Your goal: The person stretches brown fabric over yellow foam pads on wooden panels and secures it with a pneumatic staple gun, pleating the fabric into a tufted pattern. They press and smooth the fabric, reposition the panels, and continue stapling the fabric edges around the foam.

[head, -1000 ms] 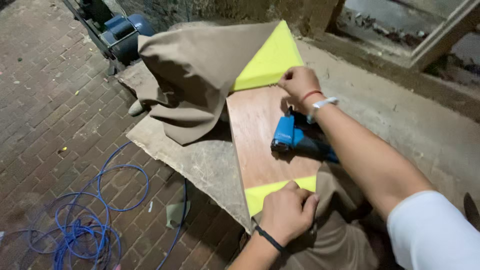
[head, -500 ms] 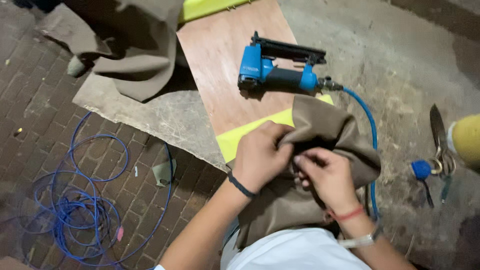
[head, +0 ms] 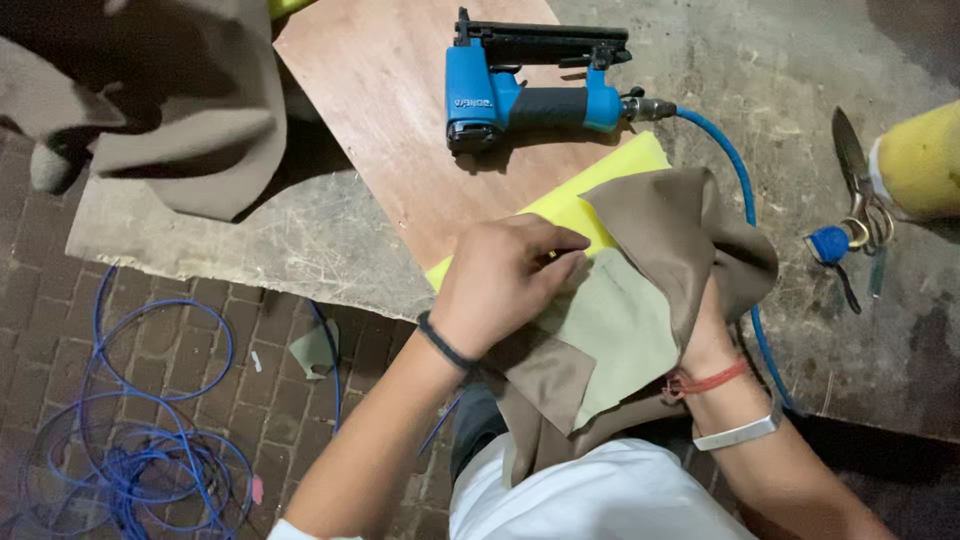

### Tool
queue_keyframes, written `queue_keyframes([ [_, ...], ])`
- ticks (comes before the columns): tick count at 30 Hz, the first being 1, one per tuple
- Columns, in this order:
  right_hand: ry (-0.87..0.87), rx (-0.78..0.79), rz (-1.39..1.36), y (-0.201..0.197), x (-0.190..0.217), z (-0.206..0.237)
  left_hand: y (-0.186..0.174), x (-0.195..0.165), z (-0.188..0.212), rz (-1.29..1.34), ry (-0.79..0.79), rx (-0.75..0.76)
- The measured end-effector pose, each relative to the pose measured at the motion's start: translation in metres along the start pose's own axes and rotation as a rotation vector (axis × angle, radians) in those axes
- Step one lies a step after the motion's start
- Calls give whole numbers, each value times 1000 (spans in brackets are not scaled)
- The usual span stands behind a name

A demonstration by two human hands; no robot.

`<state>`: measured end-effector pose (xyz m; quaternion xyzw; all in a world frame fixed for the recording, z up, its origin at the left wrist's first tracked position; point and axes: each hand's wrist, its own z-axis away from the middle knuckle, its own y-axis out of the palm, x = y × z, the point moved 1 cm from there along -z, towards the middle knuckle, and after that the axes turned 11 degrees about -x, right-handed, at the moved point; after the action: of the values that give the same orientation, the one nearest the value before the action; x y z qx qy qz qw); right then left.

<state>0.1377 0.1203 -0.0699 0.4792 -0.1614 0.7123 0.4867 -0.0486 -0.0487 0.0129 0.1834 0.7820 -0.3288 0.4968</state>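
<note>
On concrete (head: 800, 80), left hand (head: 500, 285) pinches brown cloth (head: 660, 230) over yellow foam (head: 600, 190); right hand (head: 712, 335) grips underneath, stapler (head: 530, 85) beyond.

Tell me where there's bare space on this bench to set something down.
Bare plywood board lies left of the blue staple gun. Bare concrete shows between the air hose and the scissors. It is crowded at the near edge, where the left hand and right hand work brown fabric over yellow foam.
</note>
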Motion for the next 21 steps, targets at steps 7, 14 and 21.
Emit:
queue_keyframes([
  [7,115,6,-23,-5,-8,-9,17,31,0,66,11,120],
  [14,179,53,-87,-9,-8,-2,23,30,-2,18,142,155],
  [21,211,183,-234,4,-1,1,34,20,-9,-16,52,168],
])
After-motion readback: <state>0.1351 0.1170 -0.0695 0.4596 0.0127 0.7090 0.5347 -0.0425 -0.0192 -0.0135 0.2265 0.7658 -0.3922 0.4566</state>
